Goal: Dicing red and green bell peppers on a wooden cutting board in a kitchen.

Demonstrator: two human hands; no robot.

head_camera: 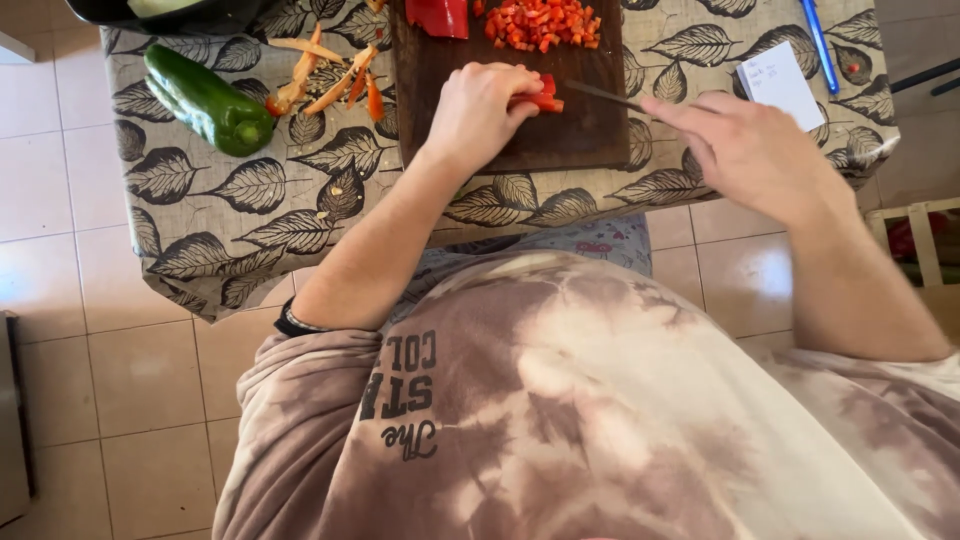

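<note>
A leaf-patterned tablecloth [250, 200] fills the upper frame under a dark cutting board [580, 130]. Upper centre, the left hand [475, 110] pins red pepper strips [538, 98]; the right hand [745, 150] grips a knife [605, 95] touching them.

Surface [250, 230], leaf-print cloth: one.
Cutting board [560, 140], dark wood, at the far edge: one.
Knife [605, 96], over the board's right side: one.
Green pepper [208, 102], near the left edge: one.
Red pepper, large piece [438, 16], at the board's far edge: one.
Red pepper strips [538, 97], bundled mid-board: number cannot be told.
Diced red pepper, pile [541, 24]: one.
Orange peelings [330, 75], left of the board: several.
Paper note [781, 82], near the right edge: one.
Blue pen [821, 42], far right corner: one.
Dark bowl [170, 12], far left corner: one.
Hands: two, left hand [478, 110] and right hand [745, 150].
</note>
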